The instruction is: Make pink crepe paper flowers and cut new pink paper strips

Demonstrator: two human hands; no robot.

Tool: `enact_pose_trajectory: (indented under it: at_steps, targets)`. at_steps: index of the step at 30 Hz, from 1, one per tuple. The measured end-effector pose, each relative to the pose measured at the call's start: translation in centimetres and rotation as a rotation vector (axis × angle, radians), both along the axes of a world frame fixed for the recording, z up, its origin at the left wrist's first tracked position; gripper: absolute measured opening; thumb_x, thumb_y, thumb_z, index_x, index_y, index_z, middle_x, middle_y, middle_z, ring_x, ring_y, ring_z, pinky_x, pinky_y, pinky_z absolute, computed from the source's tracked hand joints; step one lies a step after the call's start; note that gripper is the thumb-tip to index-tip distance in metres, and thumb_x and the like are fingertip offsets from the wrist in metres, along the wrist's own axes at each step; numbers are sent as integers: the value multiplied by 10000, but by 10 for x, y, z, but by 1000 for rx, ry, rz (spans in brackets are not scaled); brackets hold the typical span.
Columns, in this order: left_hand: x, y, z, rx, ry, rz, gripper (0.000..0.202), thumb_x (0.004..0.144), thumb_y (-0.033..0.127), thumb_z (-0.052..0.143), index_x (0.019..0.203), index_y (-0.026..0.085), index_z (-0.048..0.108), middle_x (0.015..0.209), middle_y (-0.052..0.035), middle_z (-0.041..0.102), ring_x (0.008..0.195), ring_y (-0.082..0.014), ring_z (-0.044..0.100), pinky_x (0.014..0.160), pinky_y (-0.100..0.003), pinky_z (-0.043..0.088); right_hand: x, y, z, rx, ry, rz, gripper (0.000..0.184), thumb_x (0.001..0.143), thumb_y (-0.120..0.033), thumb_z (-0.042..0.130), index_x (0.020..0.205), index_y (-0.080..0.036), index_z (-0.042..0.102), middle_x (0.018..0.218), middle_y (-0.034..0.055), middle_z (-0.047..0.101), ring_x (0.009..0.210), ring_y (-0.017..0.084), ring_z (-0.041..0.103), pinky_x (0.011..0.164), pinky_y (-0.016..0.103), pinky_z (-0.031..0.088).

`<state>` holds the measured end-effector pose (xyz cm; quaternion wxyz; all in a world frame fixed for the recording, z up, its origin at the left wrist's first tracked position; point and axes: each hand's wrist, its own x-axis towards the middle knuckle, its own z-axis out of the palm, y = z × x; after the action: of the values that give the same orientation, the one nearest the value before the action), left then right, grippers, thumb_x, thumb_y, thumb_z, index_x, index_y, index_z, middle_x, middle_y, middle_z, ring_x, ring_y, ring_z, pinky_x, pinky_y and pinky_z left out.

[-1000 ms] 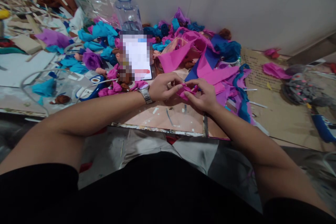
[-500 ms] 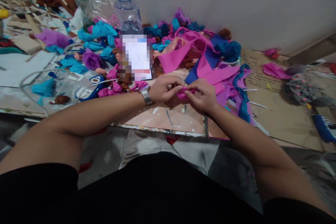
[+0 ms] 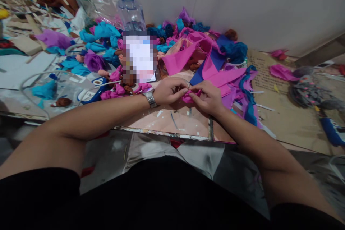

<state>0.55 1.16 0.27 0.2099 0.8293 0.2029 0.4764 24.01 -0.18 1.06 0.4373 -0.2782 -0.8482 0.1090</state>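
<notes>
Both hands meet over the worktable (image 3: 161,122), pinching one small piece of pink crepe paper (image 3: 188,97) between their fingertips. My left hand (image 3: 168,91), with a metal watch (image 3: 150,99) at its wrist, closes thumb and index finger on the paper's left side. My right hand (image 3: 207,97) is closed on its right side. Part of the paper is hidden behind the fingers. Just beyond the hands lie long pink strips (image 3: 175,59) over a dark blue piece (image 3: 197,76). A lit phone (image 3: 141,55), its screen blurred out, stands behind my left hand.
A capped clear bottle (image 3: 131,12) stands behind the phone. Blue, purple and brown crumpled paper pieces (image 3: 94,59) heap leftward, with a white cable (image 3: 35,75) looping among them. Thin wooden sticks (image 3: 16,3) pile at far left. Cardboard with writing (image 3: 269,86) lies to the right.
Both hands stay in nearly the same place, still pinching the pink paper. The fingers have shifted only slightly; nothing else has visibly moved.
</notes>
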Motion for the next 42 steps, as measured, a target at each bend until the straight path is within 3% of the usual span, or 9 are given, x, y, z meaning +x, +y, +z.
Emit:
enact_pose_trajectory:
  at_steps: [10, 16, 24, 30, 36, 42]
  targets:
    - [1, -2, 1, -5, 20, -17, 329, 1047, 461, 658, 959, 167, 777, 852, -98, 802, 743, -149, 728, 678, -254, 534, 0, 0, 1, -57, -24, -43, 215, 994, -476, 725, 946, -269, 759, 872, 43, 808, 829, 242, 742, 821, 441, 572]
    - [0, 0, 0, -23, 18, -31, 346, 1079, 455, 595, 1019, 166, 775, 909, -109, 815, 775, -159, 738, 725, -270, 550, 0, -2, 2, -49, -14, -40, 171, 990, -429, 724, 988, -262, 759, 920, 44, 818, 849, 241, 746, 831, 437, 577]
    - [1, 3, -4, -17, 34, -35, 345, 1091, 415, 577, 928, 166, 752, 851, -91, 802, 735, -146, 723, 678, -249, 508, 0, -1, -1, -70, -14, -29, 209, 978, -404, 743, 1139, -272, 763, 959, 45, 818, 867, 242, 755, 835, 428, 586]
    - [1, 4, -3, -47, 55, -15, 372, 1076, 460, 606, 919, 165, 769, 801, -75, 790, 718, -144, 721, 679, -243, 514, -1, 0, 0, -76, -12, 11, 129, 1007, -400, 712, 1015, -278, 754, 934, 41, 807, 871, 242, 753, 842, 436, 588]
    - [-3, 3, -4, -58, 22, -14, 314, 1079, 412, 561, 1112, 169, 759, 1039, -118, 818, 923, -193, 764, 822, -309, 573, -1, 0, 1, -129, 46, -47, 176, 996, -431, 715, 979, -256, 731, 922, 48, 786, 843, 232, 727, 796, 409, 587]
    - [-3, 4, -5, -52, -2, -51, 194, 1002, 328, 602, 1013, 172, 716, 960, -93, 787, 801, -166, 712, 741, -288, 545, 1, -1, 2, -196, 106, -70, 221, 986, -455, 724, 967, -235, 728, 894, 43, 767, 782, 208, 705, 743, 370, 577]
